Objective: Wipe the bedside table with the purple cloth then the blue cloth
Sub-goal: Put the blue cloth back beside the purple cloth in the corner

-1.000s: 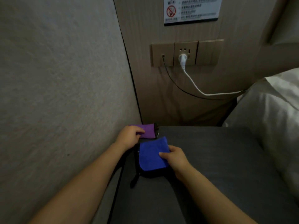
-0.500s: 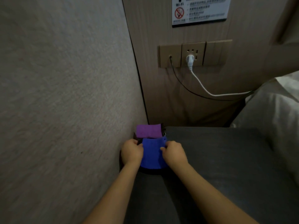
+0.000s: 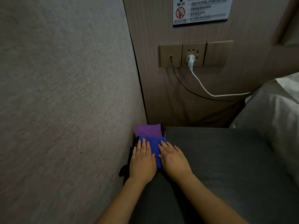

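Note:
A folded purple cloth (image 3: 148,130) lies in the far left corner of the dark bedside table (image 3: 218,159), against the wall. Just in front of it lies a folded blue cloth (image 3: 153,143), resting on a black item (image 3: 129,162) whose edge shows at the left. My left hand (image 3: 142,160) lies flat on the blue cloth's left part, fingers spread. My right hand (image 3: 173,159) lies flat on its right part, palm down. Neither hand grips the cloth; both press on top of it.
A textured wall (image 3: 64,94) rises close on the left. The wooden back panel holds a socket plate (image 3: 194,54) with a white plug and cable (image 3: 203,89) and a black cable (image 3: 181,84) trailing right. White bedding (image 3: 271,110) borders the table on the right.
My left hand left the purple cloth and came onto the blue cloth. Both hands went from pinching its edges to lying flat on it. The blue cloth now sits nearer the purple one.

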{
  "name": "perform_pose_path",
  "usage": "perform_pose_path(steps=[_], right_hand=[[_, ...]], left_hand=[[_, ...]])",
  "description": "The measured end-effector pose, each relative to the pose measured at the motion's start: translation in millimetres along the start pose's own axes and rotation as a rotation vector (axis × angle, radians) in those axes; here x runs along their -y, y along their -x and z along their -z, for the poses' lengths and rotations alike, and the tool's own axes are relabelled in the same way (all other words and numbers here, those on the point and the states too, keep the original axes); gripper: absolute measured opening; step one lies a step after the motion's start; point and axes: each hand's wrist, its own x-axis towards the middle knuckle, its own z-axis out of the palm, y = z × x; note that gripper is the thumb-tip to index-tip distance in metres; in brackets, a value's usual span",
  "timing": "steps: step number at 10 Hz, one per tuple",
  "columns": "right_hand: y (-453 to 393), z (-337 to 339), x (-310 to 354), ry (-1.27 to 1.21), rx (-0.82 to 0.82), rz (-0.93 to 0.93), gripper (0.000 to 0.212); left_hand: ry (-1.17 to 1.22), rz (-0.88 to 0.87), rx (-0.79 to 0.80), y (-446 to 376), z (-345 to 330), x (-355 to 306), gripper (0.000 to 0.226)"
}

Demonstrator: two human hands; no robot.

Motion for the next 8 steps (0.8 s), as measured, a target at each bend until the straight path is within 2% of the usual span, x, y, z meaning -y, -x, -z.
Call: perform_pose_path(steps=[2, 3, 4, 5, 6, 7, 8], right_hand=[[-3, 9, 5, 0.050, 0.016, 0.002, 0.051], [0, 7, 4, 0.041, 0.088, -0.014, 0.053], [-2, 10, 5, 0.085, 0.093, 0.007, 0.053], [1, 11, 8, 0.063, 0.087, 0.041, 0.052], [8, 10, 8, 0.029, 0.139, 0.032, 0.054], [10, 18, 12, -0.069, 0.107, 0.004, 0.051], [12, 34, 18, -0.238, 0.012, -0.045, 0.044]], left_hand=[[-0.046, -0.064, 0.026, 2, 10, 3, 0.062], [-0.078, -0.058, 0.094, 4, 9, 6, 0.061], [-0.078, -0.065, 0.162, 1, 12, 6, 0.062], [-0.006, -0.047, 0.160, -2, 17, 6, 0.061], [-0.047, -0.056, 0.183, 7, 17, 3, 0.064], [0.013, -0.039, 0.216, 7, 22, 3, 0.063], [0.279, 0.003, 0.282, 0, 35, 2, 0.054]])
